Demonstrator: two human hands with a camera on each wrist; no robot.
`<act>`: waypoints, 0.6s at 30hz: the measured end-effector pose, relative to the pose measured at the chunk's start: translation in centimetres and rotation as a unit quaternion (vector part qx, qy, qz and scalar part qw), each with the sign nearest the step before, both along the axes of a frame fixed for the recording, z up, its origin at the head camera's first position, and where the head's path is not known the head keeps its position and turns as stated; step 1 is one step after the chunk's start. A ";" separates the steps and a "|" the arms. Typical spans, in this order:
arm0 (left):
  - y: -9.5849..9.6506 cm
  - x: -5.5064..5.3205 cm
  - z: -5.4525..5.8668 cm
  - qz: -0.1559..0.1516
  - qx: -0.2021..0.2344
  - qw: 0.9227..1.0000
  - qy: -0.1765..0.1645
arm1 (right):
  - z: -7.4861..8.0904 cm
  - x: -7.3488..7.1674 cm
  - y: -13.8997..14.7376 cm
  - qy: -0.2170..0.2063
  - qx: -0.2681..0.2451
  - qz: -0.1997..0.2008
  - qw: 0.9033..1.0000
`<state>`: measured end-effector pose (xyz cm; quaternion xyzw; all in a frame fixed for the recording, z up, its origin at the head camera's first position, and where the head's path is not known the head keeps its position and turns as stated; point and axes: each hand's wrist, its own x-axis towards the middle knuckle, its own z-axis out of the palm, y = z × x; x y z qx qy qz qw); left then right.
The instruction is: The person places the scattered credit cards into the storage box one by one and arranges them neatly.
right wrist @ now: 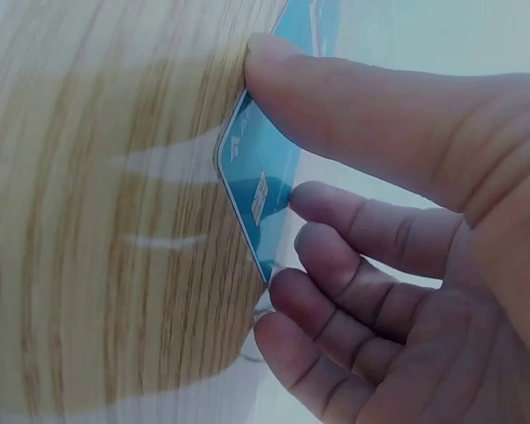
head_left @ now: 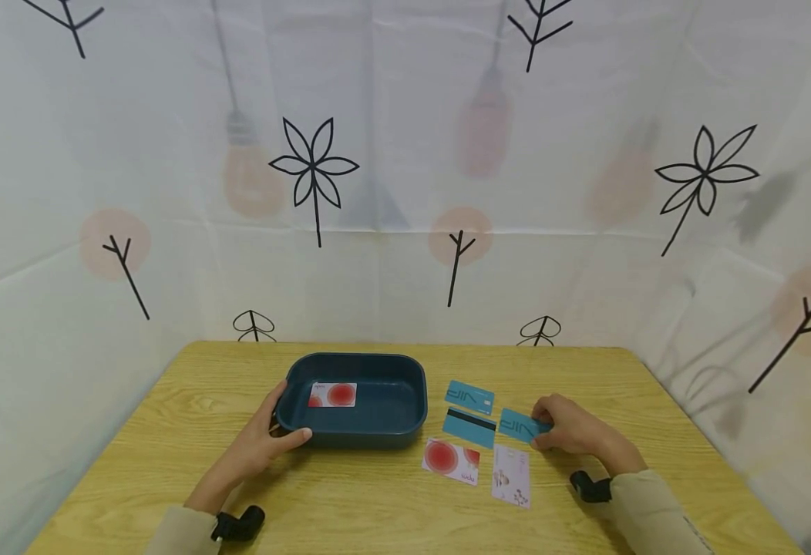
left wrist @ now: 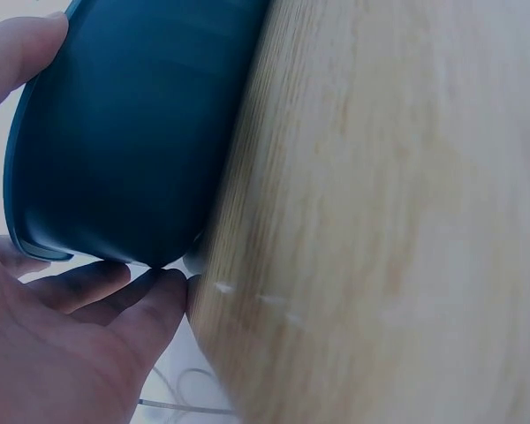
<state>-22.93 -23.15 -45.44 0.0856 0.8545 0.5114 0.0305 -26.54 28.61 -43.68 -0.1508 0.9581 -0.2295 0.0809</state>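
Observation:
My left hand [head_left: 261, 439] grips the left end of a dark teal rectangular tray [head_left: 350, 439]; the left wrist view shows the thumb [left wrist: 22, 57] at its rim and the fingertips against its end wall. Inside the tray lies a white card with red circles [head_left: 332, 395]. With thumb and fingers my right hand [head_left: 572, 428] pinches the right end of a blue VIP card [head_left: 519, 425] low over the table. Its chip corner shows in the right wrist view, between the thumb [right wrist: 309, 88] and the fingertips. Whether the card touches the table, I cannot tell.
Left of the held card lie a blue VIP card with a chip [head_left: 470, 397] and a blue card with a black stripe [head_left: 470, 428]. Nearer are a red-circle card [head_left: 450, 461] and a pale pink card [head_left: 511, 476]. Patterned cloth [head_left: 392, 193] hangs behind the wooden table [head_left: 378, 509].

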 end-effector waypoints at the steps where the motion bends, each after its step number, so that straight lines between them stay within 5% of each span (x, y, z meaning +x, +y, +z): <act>1: 0.0 0.0 0.0 0.001 -0.001 1.000 -0.001 | 0.0 0.0 0.1 0.001 0.000 0.004 1.000; 18: 0.1 0.2 0.1 0.006 -0.015 1.000 0.006 | -0.4 -0.3 0.2 0.016 -0.015 -0.004 1.000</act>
